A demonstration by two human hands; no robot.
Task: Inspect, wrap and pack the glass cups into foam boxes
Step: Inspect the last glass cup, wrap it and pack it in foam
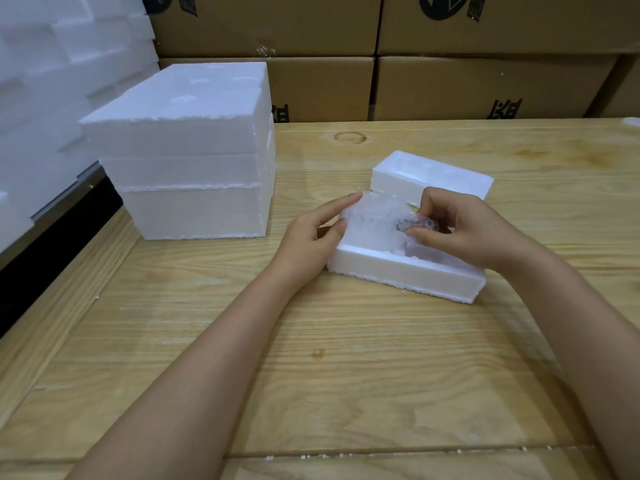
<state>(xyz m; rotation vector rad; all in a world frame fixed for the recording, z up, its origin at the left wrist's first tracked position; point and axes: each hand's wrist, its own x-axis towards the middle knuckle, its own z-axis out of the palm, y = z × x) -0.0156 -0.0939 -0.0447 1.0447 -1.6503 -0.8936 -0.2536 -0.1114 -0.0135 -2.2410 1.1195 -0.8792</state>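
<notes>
Pale wood table runs back to stacked cartons, with a foam stack at the left. On the right hand the fingers are curled and pinch the gathered end of the bubble wrap. The left hand pinches the other end, index laid straight along it and thumb against the near side. Between them the wrapped cup sits over the left end of the open box, partly down in its cavity, apparently not fully seated. A lid lies just behind. The wrap end looks held only by the pinch, so letting go could let it spring open and bare the glass. Pushing the bundle down at a slant could jam it on the foam wall, crumble the edge, or tip the light box.
</notes>
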